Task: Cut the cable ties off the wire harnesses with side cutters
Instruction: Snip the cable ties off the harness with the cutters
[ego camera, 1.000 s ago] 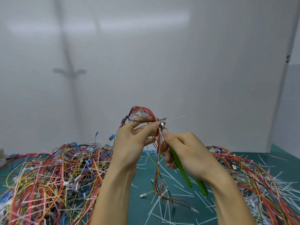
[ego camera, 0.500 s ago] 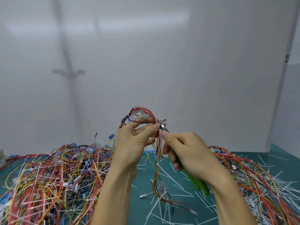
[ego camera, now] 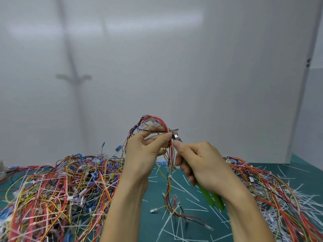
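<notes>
My left hand pinches a wire harness of red, yellow and black wires, held up in an arch above the table. A pale cable tie sticks out to the right at the top of the bundle, beside my left fingertips. My right hand grips green-handled side cutters. Their metal jaws sit against the bundle just below that tie. The harness hangs down between my hands and trails onto the mat, with more white ties along it.
A large tangled pile of harnesses covers the left of the green mat. Another heap of wires lies on the right. Several cut white ties are scattered in the middle. A white wall stands close behind.
My right hand has squeezed the green handles closer together and shifted slightly left and up. The cutter jaws stay at the tie. My left hand holds the harness still.
</notes>
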